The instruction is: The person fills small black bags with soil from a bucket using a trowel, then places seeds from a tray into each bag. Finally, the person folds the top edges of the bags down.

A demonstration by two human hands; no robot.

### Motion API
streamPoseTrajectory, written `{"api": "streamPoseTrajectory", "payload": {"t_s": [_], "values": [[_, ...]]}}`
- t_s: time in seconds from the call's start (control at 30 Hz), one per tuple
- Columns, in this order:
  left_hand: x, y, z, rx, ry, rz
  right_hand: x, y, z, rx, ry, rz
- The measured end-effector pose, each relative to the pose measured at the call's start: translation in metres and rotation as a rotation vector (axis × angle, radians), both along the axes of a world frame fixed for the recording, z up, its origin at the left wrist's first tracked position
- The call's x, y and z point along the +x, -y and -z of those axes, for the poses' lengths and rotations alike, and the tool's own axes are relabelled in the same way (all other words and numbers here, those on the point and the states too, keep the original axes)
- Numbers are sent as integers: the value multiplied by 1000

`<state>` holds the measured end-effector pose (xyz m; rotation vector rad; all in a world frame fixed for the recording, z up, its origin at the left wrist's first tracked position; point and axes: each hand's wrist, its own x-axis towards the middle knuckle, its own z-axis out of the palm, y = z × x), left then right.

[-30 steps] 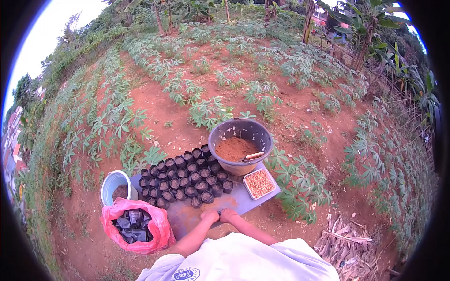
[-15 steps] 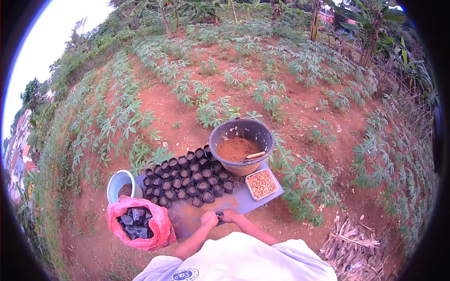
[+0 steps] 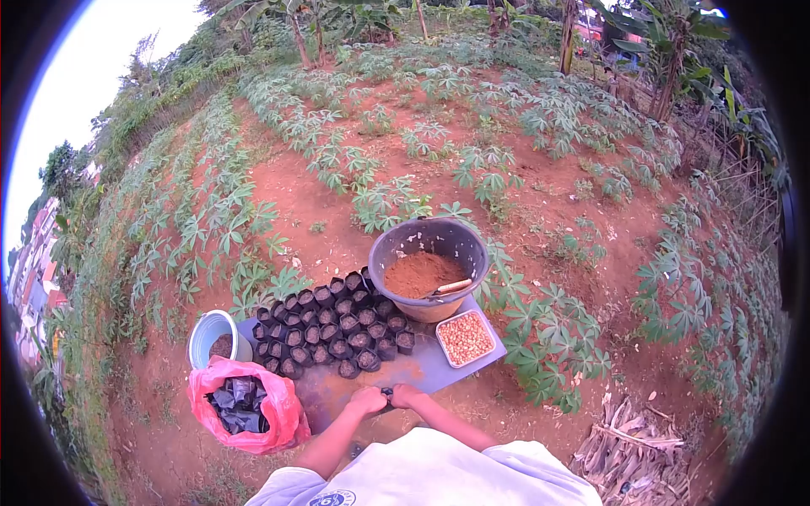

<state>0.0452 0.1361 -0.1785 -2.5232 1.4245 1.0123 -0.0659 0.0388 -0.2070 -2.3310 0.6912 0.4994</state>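
My left hand (image 3: 368,401) and my right hand (image 3: 407,395) are close together at the front edge of the grey board (image 3: 430,363). Both hands have their fingers closed on a small black bag (image 3: 387,393) between them. Behind them stand several black bags filled with soil (image 3: 359,340) in rows. To the left, a pink plastic bag (image 3: 291,409) holds folded black bags (image 3: 240,405). A large dark bucket (image 3: 430,310) of reddish soil, with a wooden-handled tool (image 3: 453,287) in it, stands at the back right, beside a white tray of orange-yellow kernels (image 3: 466,339).
A pale blue bucket (image 3: 199,344) with dark soil stands left of the board. Leafy plants (image 3: 553,337) grow behind and to the right. Dry stalks (image 3: 629,451) lie on the ground at the lower right.
The board and its containers appear slightly further left and lower in the view. Both hands remain together at the small black bag.
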Motion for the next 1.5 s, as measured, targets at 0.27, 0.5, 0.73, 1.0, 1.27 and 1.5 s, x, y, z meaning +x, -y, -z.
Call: {"api": "streamPoseTrajectory", "payload": {"t_s": [0.27,0.5,0.73,1.0,1.27,1.5], "values": [[42,-18,49,-127,-752,-331,-1,1,-20,153,-82,52],[48,-19,60,-160,-955,-423,2,-1,-18,187,-141,83],[43,-3,53,-6,-633,-334,4,-4,-13,129,-155,103],[40,-4,52,83,-487,-210,8,-5,-3,0,-115,15],[34,-4,28,105,-359,-205,14,-12,-8,-27,-151,96],[31,-5,51,31,-315,-208,19,-24,-1,-46,-170,246]]}}
